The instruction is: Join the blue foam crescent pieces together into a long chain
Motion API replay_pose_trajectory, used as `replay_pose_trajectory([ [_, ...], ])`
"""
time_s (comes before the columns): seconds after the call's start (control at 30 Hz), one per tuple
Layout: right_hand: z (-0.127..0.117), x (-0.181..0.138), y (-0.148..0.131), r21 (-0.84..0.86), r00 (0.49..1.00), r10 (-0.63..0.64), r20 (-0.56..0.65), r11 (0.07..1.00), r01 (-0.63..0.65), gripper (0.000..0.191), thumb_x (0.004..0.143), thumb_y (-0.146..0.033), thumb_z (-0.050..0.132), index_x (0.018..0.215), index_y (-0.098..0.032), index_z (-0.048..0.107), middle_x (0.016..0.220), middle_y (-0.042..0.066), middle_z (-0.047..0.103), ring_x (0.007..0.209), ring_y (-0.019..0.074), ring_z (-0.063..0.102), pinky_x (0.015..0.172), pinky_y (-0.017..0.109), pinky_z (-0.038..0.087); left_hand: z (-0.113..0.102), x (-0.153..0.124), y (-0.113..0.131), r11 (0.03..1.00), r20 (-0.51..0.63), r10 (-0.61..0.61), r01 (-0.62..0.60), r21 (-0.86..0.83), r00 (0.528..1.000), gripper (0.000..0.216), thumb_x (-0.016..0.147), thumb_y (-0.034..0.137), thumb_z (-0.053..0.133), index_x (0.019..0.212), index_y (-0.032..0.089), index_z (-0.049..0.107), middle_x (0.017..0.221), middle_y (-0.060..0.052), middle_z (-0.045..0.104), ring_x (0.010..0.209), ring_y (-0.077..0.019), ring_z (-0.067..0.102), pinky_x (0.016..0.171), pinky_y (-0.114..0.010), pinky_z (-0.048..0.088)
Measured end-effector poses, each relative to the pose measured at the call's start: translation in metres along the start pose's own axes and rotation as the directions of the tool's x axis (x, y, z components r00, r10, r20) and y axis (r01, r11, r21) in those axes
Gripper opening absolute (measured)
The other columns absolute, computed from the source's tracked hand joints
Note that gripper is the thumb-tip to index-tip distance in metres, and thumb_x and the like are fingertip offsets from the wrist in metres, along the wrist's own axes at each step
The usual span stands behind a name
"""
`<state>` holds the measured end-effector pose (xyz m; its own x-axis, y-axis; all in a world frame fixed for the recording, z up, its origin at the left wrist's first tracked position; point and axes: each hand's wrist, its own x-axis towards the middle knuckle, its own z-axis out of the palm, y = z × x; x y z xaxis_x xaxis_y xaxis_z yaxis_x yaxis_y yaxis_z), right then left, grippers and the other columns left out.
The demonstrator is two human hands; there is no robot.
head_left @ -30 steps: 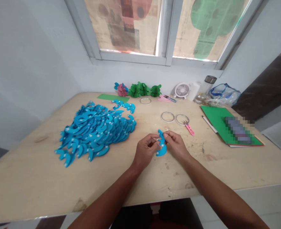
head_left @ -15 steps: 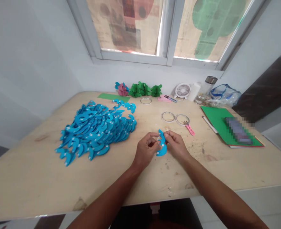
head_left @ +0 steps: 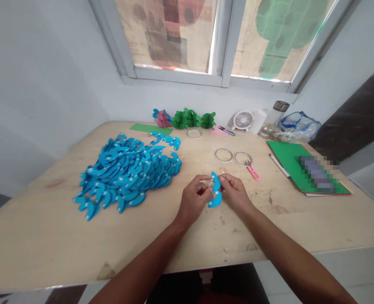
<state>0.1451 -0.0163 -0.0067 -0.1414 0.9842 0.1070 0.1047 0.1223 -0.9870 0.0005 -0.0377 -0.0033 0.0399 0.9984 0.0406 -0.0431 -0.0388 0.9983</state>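
Note:
Both my hands meet over the middle of the wooden table [head_left: 47, 236]. My left hand [head_left: 195, 200] and my right hand [head_left: 236, 193] pinch a small blue curved paper cutout [head_left: 216, 195] between their fingertips, the left at its left edge, the right at its upper right. White tape patches show on the cutout. A big heap of the same blue cutouts [head_left: 126, 173] lies to the left of my hands.
Two tape rings [head_left: 223, 155] and pink snips [head_left: 252, 169] lie just beyond my hands. A green folder [head_left: 293, 162] sits at right. Along the wall stand green and pink paper decorations [head_left: 189, 119], a small white fan [head_left: 243, 120], a jar [head_left: 274, 116] and a plastic bag [head_left: 299, 126].
Almost nothing: both hands keep pinching the blue cutout, with only slight finger shifts.

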Motion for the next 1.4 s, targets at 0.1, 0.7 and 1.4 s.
replay_pose_trajectory([
  [0.1, 0.0003, -0.0002, -0.001, 0.0, 1.0, 0.001, -0.004, 1.0, -0.001, 0.031, 0.082, -0.044, 0.052, 0.066, -0.017, 0.054, 0.057, -0.002, 0.05, 0.055, 0.0122, 0.047, 0.054, 0.023, 0.038, 0.0, 0.0001, 0.0001, 1.0, 0.001, 0.001, -0.001, 0.0, 1.0, 0.027, 0.067, 0.024, 0.064, 0.093, 0.017, 0.059, 0.052, 0.006, 0.056, 0.053, -0.0129, 0.059, 0.051, -0.021, 0.045],
  [0.7, 0.002, -0.0014, -0.0013, 0.093, 0.998, 0.059, 0.022, 0.994, -0.061, 0.026, 0.076, -0.042, 0.059, 0.074, -0.017, 0.058, 0.059, -0.002, 0.051, 0.052, 0.0105, 0.045, 0.051, 0.022, 0.035, -0.0004, -0.0005, 0.0002, 1.0, 0.008, 0.025, -0.025, 0.009, 1.0, 0.03, 0.069, 0.024, 0.063, 0.098, 0.017, 0.059, 0.053, 0.005, 0.057, 0.053, -0.0129, 0.06, 0.051, -0.021, 0.046],
  [1.4, 0.0031, -0.0001, 0.0058, 0.129, 0.995, 0.104, 0.005, 0.986, -0.104, 0.029, 0.072, -0.045, 0.062, 0.076, -0.016, 0.058, 0.054, -0.004, 0.051, 0.046, 0.0084, 0.041, 0.045, 0.022, 0.03, 0.0004, -0.0008, 0.0009, 0.999, 0.002, 0.037, -0.037, 0.001, 0.999, 0.029, 0.069, 0.023, 0.06, 0.098, 0.017, 0.06, 0.054, 0.004, 0.061, 0.054, -0.0138, 0.06, 0.051, -0.021, 0.046],
])
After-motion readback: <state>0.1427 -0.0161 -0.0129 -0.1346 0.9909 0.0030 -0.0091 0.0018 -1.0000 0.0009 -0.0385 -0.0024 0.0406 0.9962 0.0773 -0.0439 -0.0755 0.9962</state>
